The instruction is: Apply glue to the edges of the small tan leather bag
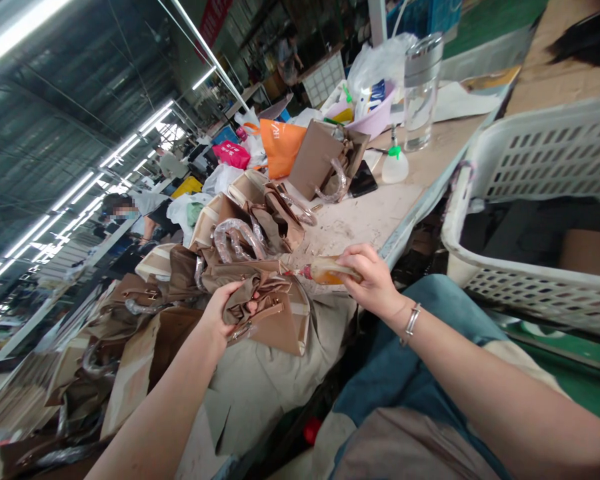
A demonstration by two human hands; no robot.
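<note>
My left hand grips the folded flap of a brown leather handbag that lies on a grey cloth at the table's near edge. In my right hand, just to the right of the bag, is a small amber squeeze bottle with its red tip pointing toward the bag. A silver bracelet sits on my right wrist. More brown handbags with plastic-wrapped handles are piled behind and to the left.
A white plastic basket stands at the right. On the table behind are a clear glass jar, a small spray bottle, an orange bag, a black phone and a lilac basin. Other people work at the far tables.
</note>
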